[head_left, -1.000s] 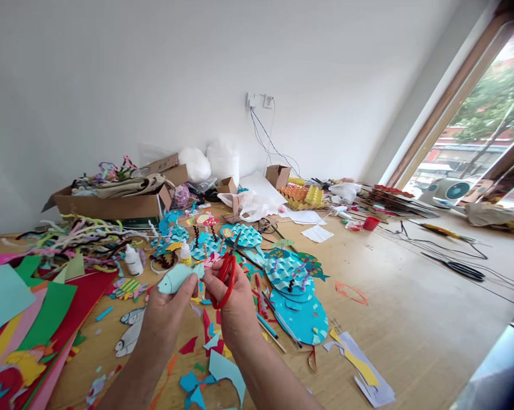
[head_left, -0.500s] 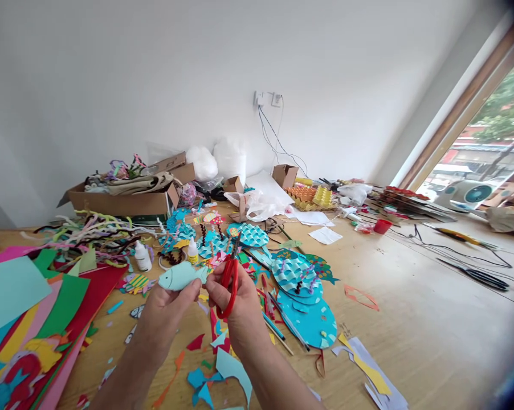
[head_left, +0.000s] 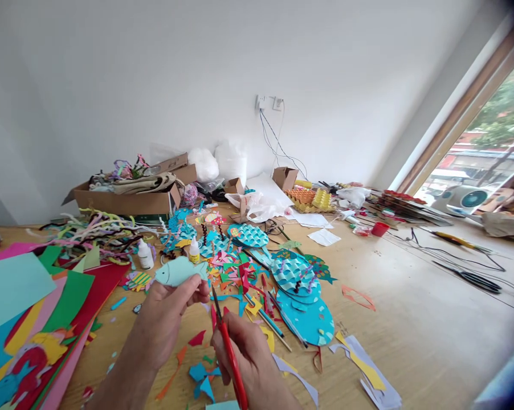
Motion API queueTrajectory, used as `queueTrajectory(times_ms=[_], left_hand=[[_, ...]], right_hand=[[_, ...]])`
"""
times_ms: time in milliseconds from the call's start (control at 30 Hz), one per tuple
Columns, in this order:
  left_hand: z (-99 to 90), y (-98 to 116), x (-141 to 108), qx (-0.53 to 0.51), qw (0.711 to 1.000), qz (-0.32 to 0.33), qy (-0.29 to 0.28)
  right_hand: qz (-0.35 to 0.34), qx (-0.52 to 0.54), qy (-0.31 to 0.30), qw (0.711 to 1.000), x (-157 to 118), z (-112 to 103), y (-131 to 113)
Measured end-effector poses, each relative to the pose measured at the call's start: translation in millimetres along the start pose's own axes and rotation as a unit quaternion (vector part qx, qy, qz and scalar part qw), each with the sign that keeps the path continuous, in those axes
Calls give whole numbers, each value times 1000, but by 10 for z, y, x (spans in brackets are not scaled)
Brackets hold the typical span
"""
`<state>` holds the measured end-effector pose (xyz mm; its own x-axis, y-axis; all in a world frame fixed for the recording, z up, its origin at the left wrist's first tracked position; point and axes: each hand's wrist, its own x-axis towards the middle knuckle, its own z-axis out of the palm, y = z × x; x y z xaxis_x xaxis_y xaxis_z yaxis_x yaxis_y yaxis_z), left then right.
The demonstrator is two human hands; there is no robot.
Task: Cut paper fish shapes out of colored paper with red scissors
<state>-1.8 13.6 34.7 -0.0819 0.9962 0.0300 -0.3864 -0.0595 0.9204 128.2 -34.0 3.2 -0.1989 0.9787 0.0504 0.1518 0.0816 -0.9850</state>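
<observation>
A light-blue paper fish (head_left: 175,271), with an eye and a gill line drawn on it, is pinched in my left hand (head_left: 165,310), its head to the left. My right hand (head_left: 251,347) grips red-handled scissors (head_left: 229,356), whose dark blades point up and away from me. The blade tips stand a little to the right of the fish's tail and apart from it. Below my hands lie paper scraps (head_left: 203,376) in blue, red and orange.
Coloured paper sheets (head_left: 13,290) are stacked at the left, with pipe cleaners (head_left: 98,233) behind. Glue bottles (head_left: 145,254) stand past my left hand. Blue paper ovals (head_left: 308,319) and pens lie right of centre. A cardboard box (head_left: 120,202) stands near the wall; black scissors (head_left: 470,277) lie far right.
My right hand has left the fish's tail and moved down toward me, with the scissors turned so the blades point up beside it. The left hand still holds the fish, nearly in place.
</observation>
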Motion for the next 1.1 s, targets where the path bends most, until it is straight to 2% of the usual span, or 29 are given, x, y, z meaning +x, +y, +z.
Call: queueTrajectory(times_ms=[133,333,567,867,1100], left_hand=[[37,-15,-20,-14,1000,-18,-10],[97,-22,-59,-30,999,-11,-28],[94,-82,-77,-53,998,-25,-37],[115,-83,-88,-53,997,-28,-39],[108,-92,-84,-37,998,-18,-46]], right_hand=[[0,-4,10,1000,0,27,16],[4,25,15,1000,12,38,-8],[-6,43,26,999,38,52,28],[14,90,15,996,33,68,63],[3,80,20,997,59,83,165]])
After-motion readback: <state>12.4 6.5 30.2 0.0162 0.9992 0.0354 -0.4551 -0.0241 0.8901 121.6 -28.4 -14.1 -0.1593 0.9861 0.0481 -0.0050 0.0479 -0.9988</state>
